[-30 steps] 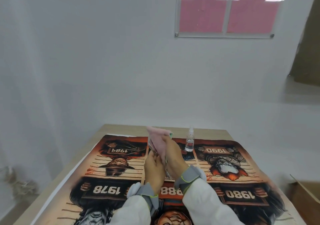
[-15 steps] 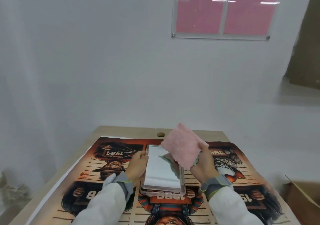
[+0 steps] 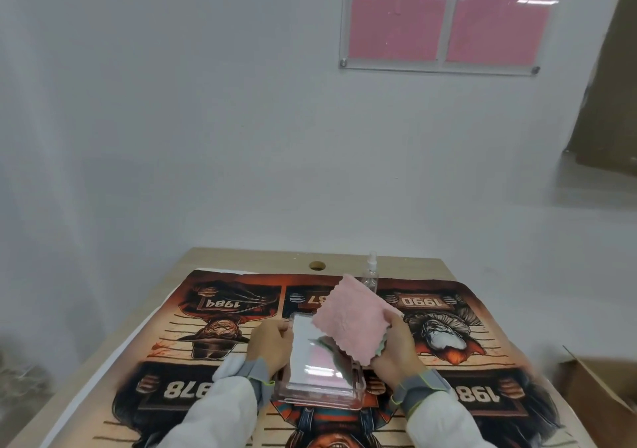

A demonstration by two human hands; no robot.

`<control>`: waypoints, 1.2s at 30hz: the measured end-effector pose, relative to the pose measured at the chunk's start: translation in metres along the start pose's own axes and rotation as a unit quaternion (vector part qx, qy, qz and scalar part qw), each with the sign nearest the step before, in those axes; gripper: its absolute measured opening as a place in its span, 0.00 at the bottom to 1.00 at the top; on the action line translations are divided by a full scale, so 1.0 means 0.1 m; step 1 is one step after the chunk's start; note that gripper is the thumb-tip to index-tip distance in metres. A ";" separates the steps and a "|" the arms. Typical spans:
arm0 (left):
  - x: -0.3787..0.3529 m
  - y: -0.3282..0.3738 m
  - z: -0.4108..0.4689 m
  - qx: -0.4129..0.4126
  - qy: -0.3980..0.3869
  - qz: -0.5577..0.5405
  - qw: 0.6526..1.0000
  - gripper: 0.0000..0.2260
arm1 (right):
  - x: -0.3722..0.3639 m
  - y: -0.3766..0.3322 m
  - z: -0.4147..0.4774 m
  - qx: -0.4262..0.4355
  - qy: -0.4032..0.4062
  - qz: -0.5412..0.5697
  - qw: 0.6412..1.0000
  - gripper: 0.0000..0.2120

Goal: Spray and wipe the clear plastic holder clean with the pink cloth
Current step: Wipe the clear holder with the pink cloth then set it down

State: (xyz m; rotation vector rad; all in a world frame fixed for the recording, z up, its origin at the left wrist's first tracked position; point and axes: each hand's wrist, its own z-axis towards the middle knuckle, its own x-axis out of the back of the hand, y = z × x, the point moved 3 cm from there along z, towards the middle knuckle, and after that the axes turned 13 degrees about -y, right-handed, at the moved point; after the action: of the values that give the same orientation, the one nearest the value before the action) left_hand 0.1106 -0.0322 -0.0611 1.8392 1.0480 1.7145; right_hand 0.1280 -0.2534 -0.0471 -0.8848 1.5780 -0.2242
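The left hand [image 3: 272,346] grips the left edge of the clear rectangular plastic holder [image 3: 319,372], lifted above the printed poster. The right hand [image 3: 396,347] pinches the fluffy pink cloth [image 3: 355,320] over the holder's far right corner. A small clear spray bottle [image 3: 371,272] stands beyond the cloth.

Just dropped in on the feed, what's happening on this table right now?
A person is cleaning a clear holder. The left hand grips the holder's left edge, holding it over the printed mat. The right hand holds a pink cloth against the holder's upper right part. The spray bottle stands untouched at the far side of the table.
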 end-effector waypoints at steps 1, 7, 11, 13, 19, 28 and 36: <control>0.00 -0.03 0.00 -0.003 0.008 0.007 1.000 0.12 | 0.00 0.01 0.01 -0.004 -0.008 0.000 1.000 0.23; 0.02 -0.06 -0.02 -0.009 0.035 -0.031 0.999 0.08 | 0.04 0.02 0.02 0.006 -0.012 -0.077 0.997 0.21; 0.06 0.16 -0.11 -0.068 0.002 -0.158 0.985 0.16 | 0.01 -0.09 0.04 0.059 -0.006 -0.156 0.986 0.19; 0.07 0.35 -0.18 -0.100 -0.074 -0.268 0.955 0.24 | -0.06 -0.12 0.00 0.037 -0.012 -0.189 0.981 0.16; 0.01 0.62 -0.21 -0.099 -0.066 -0.331 0.936 0.21 | -0.13 -0.21 -0.18 0.013 -0.061 -0.273 0.960 0.12; -0.36 0.68 -0.34 -0.022 -0.181 -0.381 0.907 0.35 | 0.30 -0.35 -0.27 0.092 -0.034 -0.108 0.989 0.12; -0.77 1.05 -0.54 -0.119 -0.109 -0.210 0.964 0.12 | 0.80 -0.73 -0.38 0.087 0.139 -0.288 0.943 0.08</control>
State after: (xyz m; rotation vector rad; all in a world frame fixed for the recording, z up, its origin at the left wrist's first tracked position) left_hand 0.0864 -0.1666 -0.0258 1.4849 1.0040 1.2946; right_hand 0.1269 -0.3682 -0.0555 -1.1975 1.4866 -0.9266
